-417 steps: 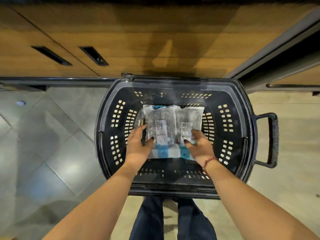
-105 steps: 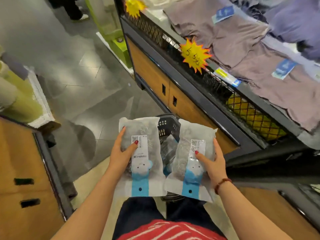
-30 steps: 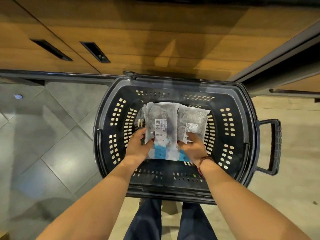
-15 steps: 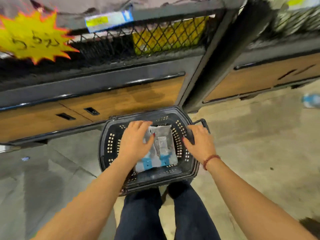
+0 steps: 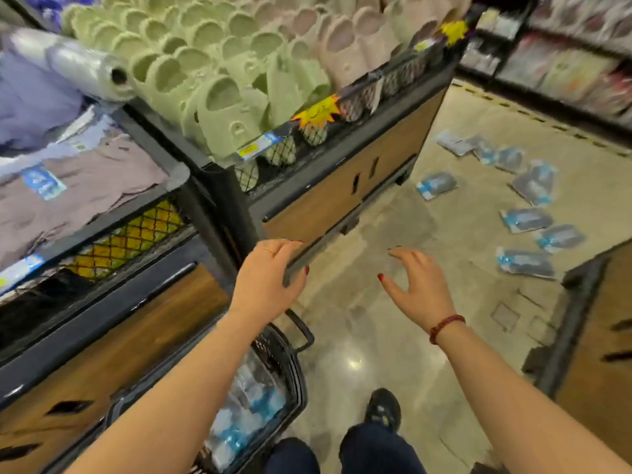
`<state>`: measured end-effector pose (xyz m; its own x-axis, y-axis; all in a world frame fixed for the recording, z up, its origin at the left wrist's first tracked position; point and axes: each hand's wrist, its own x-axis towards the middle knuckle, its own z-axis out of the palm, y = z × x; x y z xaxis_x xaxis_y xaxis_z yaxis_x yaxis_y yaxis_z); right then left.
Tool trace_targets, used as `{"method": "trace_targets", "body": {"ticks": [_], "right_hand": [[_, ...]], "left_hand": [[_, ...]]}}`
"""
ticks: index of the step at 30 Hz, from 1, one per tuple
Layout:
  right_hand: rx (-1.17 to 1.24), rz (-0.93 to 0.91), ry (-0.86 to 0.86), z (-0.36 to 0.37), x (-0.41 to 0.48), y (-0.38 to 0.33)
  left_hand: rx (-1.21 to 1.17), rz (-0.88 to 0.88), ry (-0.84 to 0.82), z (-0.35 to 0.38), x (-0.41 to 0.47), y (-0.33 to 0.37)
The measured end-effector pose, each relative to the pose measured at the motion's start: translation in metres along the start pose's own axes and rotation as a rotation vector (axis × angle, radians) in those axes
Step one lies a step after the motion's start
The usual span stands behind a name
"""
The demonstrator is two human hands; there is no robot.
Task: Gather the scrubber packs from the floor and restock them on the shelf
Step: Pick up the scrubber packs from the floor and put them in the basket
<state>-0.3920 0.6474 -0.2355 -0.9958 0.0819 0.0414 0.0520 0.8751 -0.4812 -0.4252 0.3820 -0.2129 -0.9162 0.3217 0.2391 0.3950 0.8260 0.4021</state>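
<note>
The left hand (image 5: 266, 283) and right hand (image 5: 419, 289) hang empty, fingers loosely spread. Scrubber packs (image 5: 526, 219) lie scattered on the floor (image 5: 376, 336), well apart from the basket (image 5: 298, 374).

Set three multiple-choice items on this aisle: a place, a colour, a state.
1. Where do the loose scrubber packs lie?
A. scattered on the floor, ahead to the right
B. hung on hooks
C. stacked on a trolley
2. What colour is the bracelet?
A. blue
B. red
C. green
3. How are the left hand and right hand?
A. each grips a pack
B. both clenched
C. both open, holding no pack
Key: A, packs dot the tiles; B, red beads circle the right wrist; C, the fingers are spread and bare.
</note>
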Motion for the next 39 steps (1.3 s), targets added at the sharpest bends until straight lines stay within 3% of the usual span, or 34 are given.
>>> {"method": "trace_targets", "body": {"ticks": [13, 22, 34, 39], "right_hand": [[0.037, 0.286, 0.229, -0.156, 0.033, 0.224], [0.009, 0.439, 0.292, -0.199, 0.083, 0.317], [-0.013, 0.620, 0.352, -0.245, 0.249, 0.421], [-0.008, 0.693, 0.340, -0.262, 0.300, 0.473]], "left_hand": [[-0.028, 0.242, -0.096, 0.123, 0.184, 0.215], [-0.042, 0.361, -0.186, 0.195, 0.306, 0.268], [-0.121, 0.537, -0.313, 0.290, 0.543, 0.317], [-0.201, 0.474, -0.411, 0.329, 0.617, 0.355]]}}
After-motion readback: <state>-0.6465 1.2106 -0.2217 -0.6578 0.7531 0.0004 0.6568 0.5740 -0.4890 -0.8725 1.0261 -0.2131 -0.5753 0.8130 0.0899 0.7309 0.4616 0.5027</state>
